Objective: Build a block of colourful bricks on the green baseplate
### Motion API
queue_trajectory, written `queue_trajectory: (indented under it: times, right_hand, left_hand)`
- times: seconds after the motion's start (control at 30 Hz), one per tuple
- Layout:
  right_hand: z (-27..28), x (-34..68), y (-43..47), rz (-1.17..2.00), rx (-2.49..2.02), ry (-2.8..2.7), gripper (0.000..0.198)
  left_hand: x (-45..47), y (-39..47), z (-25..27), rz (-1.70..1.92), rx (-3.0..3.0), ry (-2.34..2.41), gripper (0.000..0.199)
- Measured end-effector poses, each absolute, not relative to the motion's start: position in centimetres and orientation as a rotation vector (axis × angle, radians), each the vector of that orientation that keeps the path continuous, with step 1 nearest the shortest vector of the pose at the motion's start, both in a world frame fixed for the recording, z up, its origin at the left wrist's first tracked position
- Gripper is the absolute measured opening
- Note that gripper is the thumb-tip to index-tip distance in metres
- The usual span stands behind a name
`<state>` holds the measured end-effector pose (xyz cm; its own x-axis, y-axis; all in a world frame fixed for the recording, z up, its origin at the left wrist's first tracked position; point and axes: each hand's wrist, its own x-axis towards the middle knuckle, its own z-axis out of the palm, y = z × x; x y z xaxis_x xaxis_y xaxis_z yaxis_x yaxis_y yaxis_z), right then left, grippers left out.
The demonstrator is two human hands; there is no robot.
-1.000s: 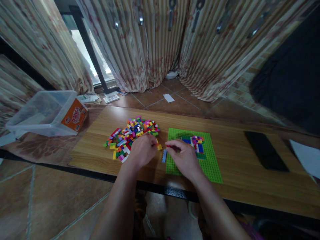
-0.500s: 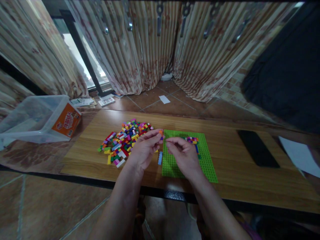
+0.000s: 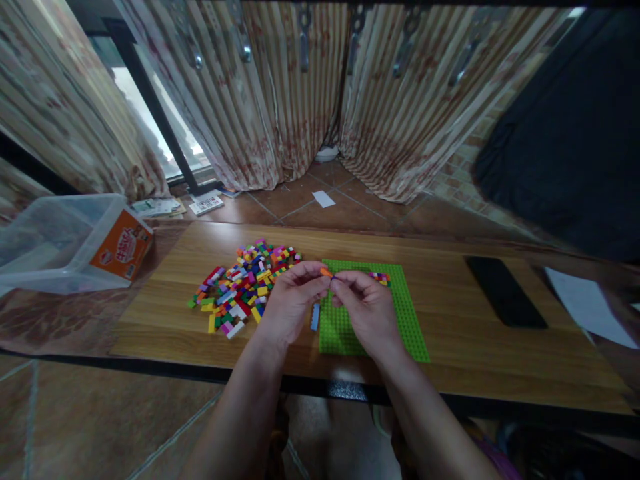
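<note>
Holding small orange brick (image 3: 327, 272) raised between left hand (image 3: 291, 301) and right hand (image 3: 369, 305), seen against far left corner of green baseplate (image 3: 350, 335). Grip, left: thumb and finger drawn almost together, pinching brick by its edge. Grip, right: fingertips brought up to brick's other end; cannot tell whether closed on it or merely steadying. Possible mishaps, by judgement: slipping out, owing to scant surface left for fingertips; joining askew, owing to fingers covering most of brick and its studs; losing it among loose brick pile (image 3: 245, 288), lying close beside left hand; jarring built cluster (image 3: 381, 277) on baseplate, mostly hidden behind right hand, with any careless lowering of knuckles. Orientation of visible part: long axis slanting from upper left, at left fingertips, down to lower right, pointing at right thumb. Cannot tell which way studs face.
</note>
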<state>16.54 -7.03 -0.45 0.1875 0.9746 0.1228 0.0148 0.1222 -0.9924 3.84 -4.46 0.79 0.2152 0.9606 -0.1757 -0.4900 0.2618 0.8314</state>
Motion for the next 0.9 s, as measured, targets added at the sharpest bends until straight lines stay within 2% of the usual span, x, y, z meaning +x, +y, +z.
queue_trajectory:
  times: [0.4, 0.53, 0.67, 0.77, 0.9]
  right_hand:
    - [-0.1, 17.1, -7.2, 0.969, -1.225, -1.218, 0.015]
    - [-0.5, 18.0, -7.0, 0.987, -1.284, -1.215, 0.017]
    - [-1.2, 18.4, -7.1, 0.964, -1.329, -1.355, 0.013]
    - [-1.5, 18.1, -7.3, 0.95, -1.348, -1.436, 0.011]
    - [-1.7, 17.7, -7.4, 0.928, -1.386, -1.468, 0.011]
  left_hand:
    - [3.0, -4.4, 1.0, 1.061, 0.868, 0.828, 0.023]
    - [0.9, -3.9, 0.8, 0.946, 1.34, 1.164, 0.01]
    - [-0.7, -4.0, 0.1, 0.536, 1.937, 1.456, 0.021]
    - [-1.2, -4.2, -0.1, 0.397, 2.074, 1.513, 0.024]
    - [-1.2, -4.3, 0.1, 0.437, 2.013, 1.543, 0.022]
